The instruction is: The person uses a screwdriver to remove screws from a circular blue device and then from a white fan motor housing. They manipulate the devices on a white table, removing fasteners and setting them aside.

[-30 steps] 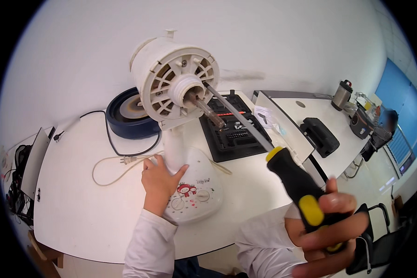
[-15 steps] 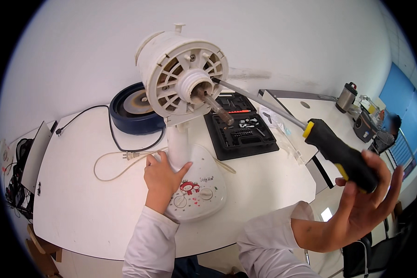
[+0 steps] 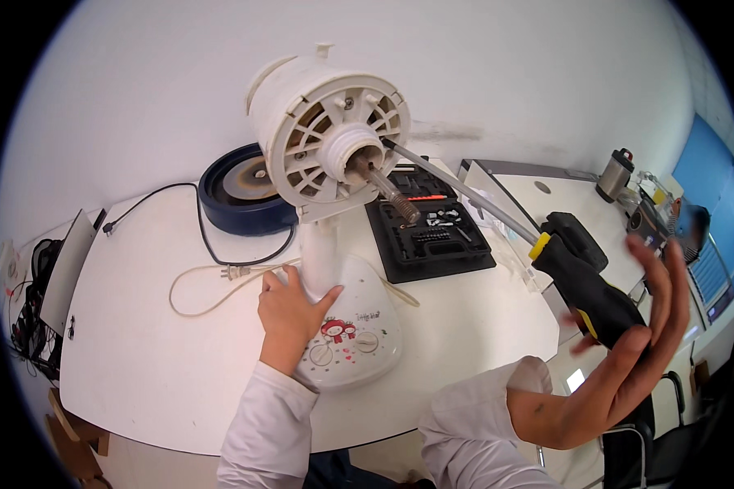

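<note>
A white electric fan without its blades or grille stands on the table, its motor housing [image 3: 334, 134] facing me. A metal shaft [image 3: 398, 200] with a threaded end juts from its centre collar. My left hand [image 3: 289, 314] rests on the fan's base [image 3: 355, 371] with thumb and fingers around the foot of the post. My right hand [image 3: 620, 367] holds a long screwdriver [image 3: 583, 285] at the butt of its black and yellow handle, some fingers stretched out. The screwdriver's tip reaches into the front of the housing, right of the collar; the screw there cannot be seen.
A black tool case [image 3: 432, 232] lies open behind the base. A dark blue round part [image 3: 249, 220] sits at the back left, near power cords. Behind the screwdriver handle is a black object [image 3: 577, 240]. On the far desk stands a steel flask [image 3: 615, 175]; a person sits beyond.
My right hand and the screwdriver handle have shifted down and left, fingers changing position around the handle. More of the black object behind it shows. My left hand keeps its place on the base.
</note>
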`<act>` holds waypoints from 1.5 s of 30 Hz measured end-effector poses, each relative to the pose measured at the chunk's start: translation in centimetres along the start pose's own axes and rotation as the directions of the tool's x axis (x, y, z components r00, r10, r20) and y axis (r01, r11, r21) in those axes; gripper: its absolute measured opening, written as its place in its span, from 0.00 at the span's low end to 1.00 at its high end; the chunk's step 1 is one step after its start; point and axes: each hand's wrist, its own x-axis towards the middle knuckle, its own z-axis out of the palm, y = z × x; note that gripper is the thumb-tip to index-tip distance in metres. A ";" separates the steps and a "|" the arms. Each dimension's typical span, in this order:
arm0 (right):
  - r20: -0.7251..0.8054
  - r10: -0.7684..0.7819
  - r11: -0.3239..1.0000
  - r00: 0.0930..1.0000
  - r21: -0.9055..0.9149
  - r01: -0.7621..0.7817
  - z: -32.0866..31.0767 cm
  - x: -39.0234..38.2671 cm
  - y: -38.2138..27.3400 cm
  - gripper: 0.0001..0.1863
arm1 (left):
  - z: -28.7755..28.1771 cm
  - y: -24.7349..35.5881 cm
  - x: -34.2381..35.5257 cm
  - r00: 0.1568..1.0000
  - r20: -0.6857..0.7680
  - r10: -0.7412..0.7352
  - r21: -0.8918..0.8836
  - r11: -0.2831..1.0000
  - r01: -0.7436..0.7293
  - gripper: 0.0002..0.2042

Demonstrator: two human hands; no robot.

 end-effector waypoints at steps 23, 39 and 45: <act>0.453 0.043 0.982 0.890 -0.182 0.045 -3.8 -0.5 -0.3 0.21 | -0.4 -0.2 -0.1 1.000 0.006 -0.005 0.000 1.000 0.005 0.47; 0.386 -0.290 0.955 0.875 0.176 0.239 -4.1 -0.1 0.8 0.20 | 0.6 -0.3 -0.2 0.992 -0.119 0.029 -0.013 0.999 -0.031 0.42; 0.175 -0.014 0.997 0.985 0.077 0.001 -2.2 -0.2 0.2 0.26 | 0.1 0.0 -0.1 0.999 -0.047 0.014 0.009 1.000 -0.014 0.48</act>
